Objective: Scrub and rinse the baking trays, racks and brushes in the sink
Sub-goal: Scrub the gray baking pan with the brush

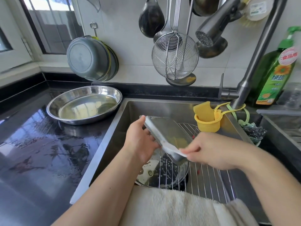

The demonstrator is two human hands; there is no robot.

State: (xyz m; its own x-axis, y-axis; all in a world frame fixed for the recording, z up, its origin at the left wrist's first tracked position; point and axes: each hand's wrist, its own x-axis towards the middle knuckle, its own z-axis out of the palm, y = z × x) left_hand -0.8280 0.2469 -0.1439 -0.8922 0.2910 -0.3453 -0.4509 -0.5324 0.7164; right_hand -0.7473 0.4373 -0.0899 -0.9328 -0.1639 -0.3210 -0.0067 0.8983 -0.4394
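- A person stands at a steel kitchen sink (pixel 123 115), seen from a camera on their head looking down at both bare forearms.
- The left hand (pixel 140 141) grips a small rectangular metal baking tray (pixel 167 134) by its far left edge, thumb on top and fingers curled beneath, holding it tilted above the basin.
- The right hand (pixel 210 150) pinches a pale cloth or scrubbing pad (pixel 172 150) (blurred, so which one is unclear) against the tray's near corner, apparently mid-scrub.
- Below the tray, in the sink, lie a wire rack (pixel 208 178) and a round dish (pixel 156 172) flecked with suds or residue; these look unwashed.
- The faucet head (pixel 210 34) hangs above with no water visibly running, so rinsing seems yet to come.
- On the dark wet counter to the left sits an oval steel pan (pixel 84 104), shiny and apart from the sink (possibly already done, though that is a guess).
- A yellow sponge holder (pixel 207 123) hangs inside the sink's right wall; a green dish soap bottle (pixel 273 75) stands behind the tap.
- No brushes can be made out in the basin.
- Judged overall: early to middle, one tray in hand, rack and dish remaining.
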